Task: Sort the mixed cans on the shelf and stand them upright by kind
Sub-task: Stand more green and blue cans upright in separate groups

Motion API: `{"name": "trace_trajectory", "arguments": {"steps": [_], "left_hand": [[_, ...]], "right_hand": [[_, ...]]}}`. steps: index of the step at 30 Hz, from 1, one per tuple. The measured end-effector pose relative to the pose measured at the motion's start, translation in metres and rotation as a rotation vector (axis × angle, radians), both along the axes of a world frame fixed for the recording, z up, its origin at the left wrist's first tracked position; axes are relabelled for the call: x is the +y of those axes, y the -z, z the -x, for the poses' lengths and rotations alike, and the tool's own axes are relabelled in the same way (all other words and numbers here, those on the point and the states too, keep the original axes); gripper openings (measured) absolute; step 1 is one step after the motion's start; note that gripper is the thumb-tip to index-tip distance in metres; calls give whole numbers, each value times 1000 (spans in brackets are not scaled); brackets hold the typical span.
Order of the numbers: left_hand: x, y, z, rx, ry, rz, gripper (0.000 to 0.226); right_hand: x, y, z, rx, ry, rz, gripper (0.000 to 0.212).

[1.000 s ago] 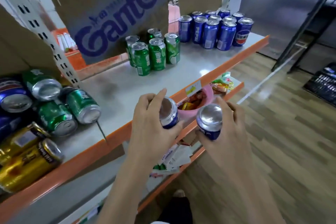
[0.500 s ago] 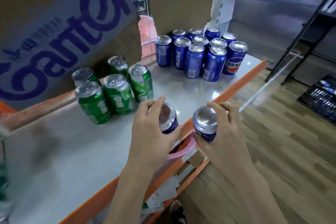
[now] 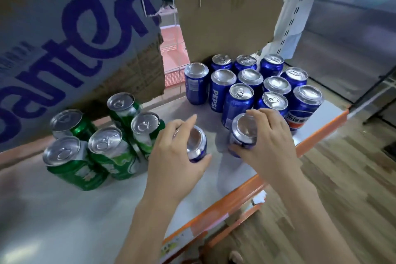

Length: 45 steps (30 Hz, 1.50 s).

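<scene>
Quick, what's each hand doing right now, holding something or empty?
Left hand: grips a blue can above the shelf.
Right hand: grips another blue can by its top.

The shelf [image 3: 64,210] is pale grey with an orange front edge. Five green cans [image 3: 102,146] stand upright on it at the left. A cluster of blue cans [image 3: 252,83] stands upright at the back right, near the shelf's end.

Left hand [image 3: 171,156], right hand [image 3: 267,141] gripping.
</scene>
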<state>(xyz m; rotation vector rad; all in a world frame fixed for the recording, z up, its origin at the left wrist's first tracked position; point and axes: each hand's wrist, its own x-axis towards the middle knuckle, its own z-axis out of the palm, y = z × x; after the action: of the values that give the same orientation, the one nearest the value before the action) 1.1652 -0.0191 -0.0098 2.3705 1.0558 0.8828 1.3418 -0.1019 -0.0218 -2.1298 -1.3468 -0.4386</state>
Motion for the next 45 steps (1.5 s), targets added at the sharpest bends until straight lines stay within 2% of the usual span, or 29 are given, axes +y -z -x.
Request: {"name": "trace_trajectory", "arguments": {"steps": [5,8,13,17,25,32,35,39,41,43,45], "left_hand": [[6,-4,-28,53,-51,56,77],[22,-16,-52,160,-24,5,77],[62,-41,-91,550,20,-159,72],[79,-43,-114,689,39,-115,67],[86,-36,-134,697,-33,-31,77],[55,-25,-129,757,-213,-239,88],[37,-20,-118,693,-247,-233,85],[10,-13,-99,703,-276,-177,86],[-3,-12,-85,678,-275,-235,90],[-15,-7,-64,583,-298,-325,81],[-34,-1,-40,511,-324,-330,63]], "right_hand": [[10,4,-35,-28,-80,64,80],[14,5,-45,-33,-156,71,76],[11,1,-55,-100,-260,139,82],[10,-6,-65,-74,-311,140,83],[9,-5,-71,-73,-372,103,73],[7,-2,-70,-49,-392,103,68],[7,0,-66,-42,-386,66,63],[4,-1,-49,2,-375,6,57],[2,-3,-36,7,-383,-20,54],[0,-6,-19,-8,-404,-36,49],[-5,-4,0,-23,-433,-29,46]]}}
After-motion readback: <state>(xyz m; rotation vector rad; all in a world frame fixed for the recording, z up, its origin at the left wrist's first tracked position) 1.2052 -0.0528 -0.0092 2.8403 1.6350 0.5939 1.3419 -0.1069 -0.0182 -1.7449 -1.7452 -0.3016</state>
